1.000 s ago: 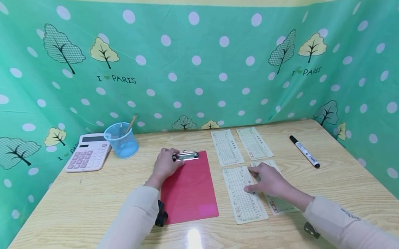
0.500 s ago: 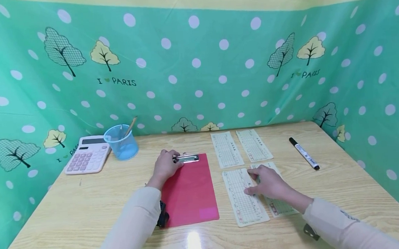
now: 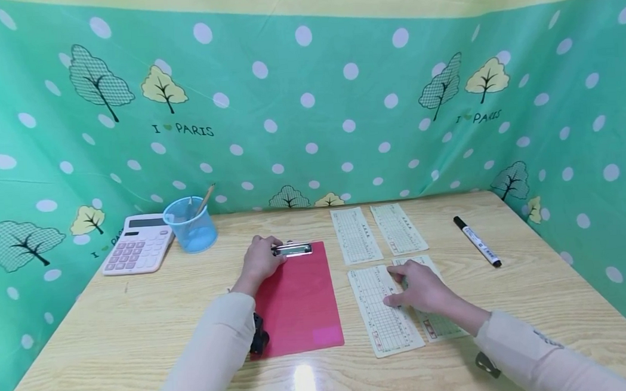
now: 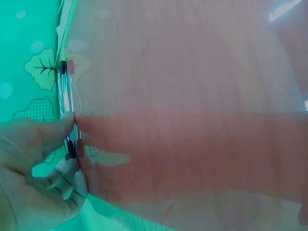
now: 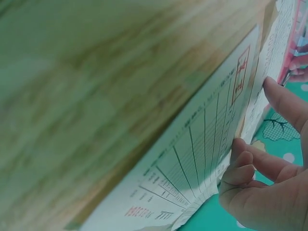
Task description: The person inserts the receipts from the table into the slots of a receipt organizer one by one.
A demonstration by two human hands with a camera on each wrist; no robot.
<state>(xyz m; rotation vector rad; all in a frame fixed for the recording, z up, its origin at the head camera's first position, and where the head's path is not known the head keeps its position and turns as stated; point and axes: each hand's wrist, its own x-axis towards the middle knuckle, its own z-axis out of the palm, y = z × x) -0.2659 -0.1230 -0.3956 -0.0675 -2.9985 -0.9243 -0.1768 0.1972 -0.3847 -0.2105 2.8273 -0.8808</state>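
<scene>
In the head view my left hand [image 3: 261, 261] grips the metal clip [image 3: 293, 249] of a red clipboard [image 3: 298, 304], which lies on the table. The left wrist view shows the thumb and fingers closed about the clip's end. My right hand [image 3: 423, 287] rests on the front pair of printed paper slips. Its thumb and forefinger, spread apart, touch the front left slip [image 3: 377, 323]. The palm covers part of the front right slip [image 3: 444, 325]. From the right wrist view, the fingertips [image 5: 238, 144] press the paper, with the other fingers curled in.
Behind lie two more slips, back left [image 3: 355, 235] and back right [image 3: 398, 229]. A black-capped marker [image 3: 477, 242] lies at the right. At the back left are a pink calculator [image 3: 138, 245] and a blue cup [image 3: 197, 229] holding pencils. A green patterned cloth [image 3: 308, 112] hangs around the table.
The head view has tilted slightly, so everything sits a little lower. The front left slip's near end has shifted a touch to the right. Both hands stay in place.
</scene>
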